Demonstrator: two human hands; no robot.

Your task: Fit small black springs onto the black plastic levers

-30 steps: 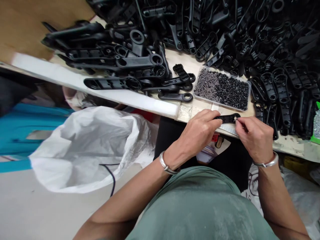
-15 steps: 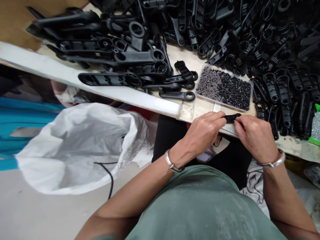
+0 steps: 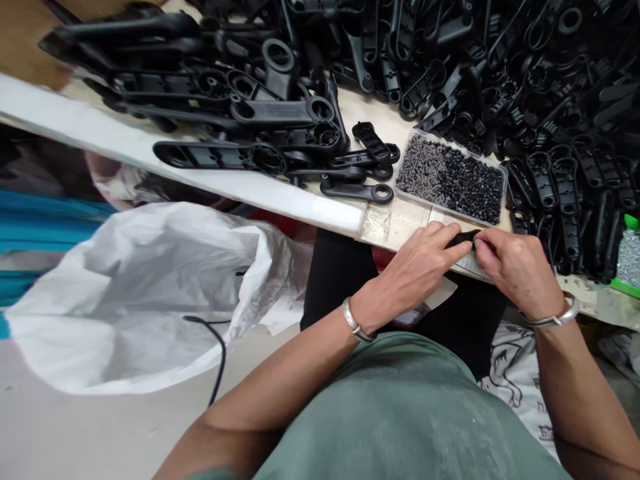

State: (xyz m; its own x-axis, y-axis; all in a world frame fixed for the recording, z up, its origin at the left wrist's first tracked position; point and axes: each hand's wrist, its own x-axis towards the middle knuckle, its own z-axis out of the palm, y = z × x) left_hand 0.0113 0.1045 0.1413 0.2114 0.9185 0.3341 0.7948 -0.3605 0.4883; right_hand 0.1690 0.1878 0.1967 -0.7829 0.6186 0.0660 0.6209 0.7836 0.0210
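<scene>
At the table's front edge, a small black plastic handle part (image 3: 463, 238) lies between my two hands. My left hand (image 3: 425, 257) is closed on its left end, with the index finger reaching along its near side. My right hand (image 3: 515, 267) pinches at the part's right end; its fingertips hide whatever tiny piece may be in them. Just beyond stands a clear plastic box (image 3: 504, 193) of tiny dark pieces, grey ones at left and black ones at right.
Black plastic handles (image 3: 280, 110) are heaped on the table's left, with more black parts (image 3: 565, 173) at right and back. An open white sack (image 3: 125, 267) stands left of my legs. A green tray (image 3: 627, 287) with small silvery pieces sits at the far right.
My left index finger has stretched further right along the black part. My right fingertips have moved slightly at its right end. The whole view has shifted a little.
</scene>
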